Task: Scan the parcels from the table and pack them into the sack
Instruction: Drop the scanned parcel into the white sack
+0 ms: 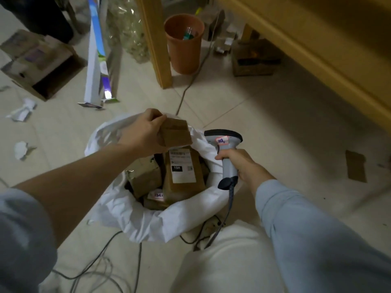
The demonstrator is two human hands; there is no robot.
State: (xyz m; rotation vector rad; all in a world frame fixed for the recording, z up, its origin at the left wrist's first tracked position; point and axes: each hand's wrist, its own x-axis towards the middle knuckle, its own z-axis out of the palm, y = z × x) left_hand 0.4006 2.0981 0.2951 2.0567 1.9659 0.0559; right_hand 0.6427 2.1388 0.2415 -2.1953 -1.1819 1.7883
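Note:
A white sack (pixel 135 216) stands open on the tiled floor, with several brown parcels inside. The biggest one in it (pixel 186 182) shows a white label marked 15H. My left hand (pixel 143 134) grips a small brown cardboard parcel (pixel 175 134) above the sack's far rim. To the right of the sack, my right hand (pixel 243 166) grips the handle of a grey barcode scanner (pixel 224 140). The scanner head points away from me and its cable hangs down to the floor.
The yellow wooden table (pixel 317 49) runs along the upper right, one leg (pixel 156 49) beyond the sack. An orange bin (pixel 184 45) and cardboard boxes (pixel 40 62) stand behind. Cables (pixel 101 263) and paper scraps (pixel 21 111) litter the floor.

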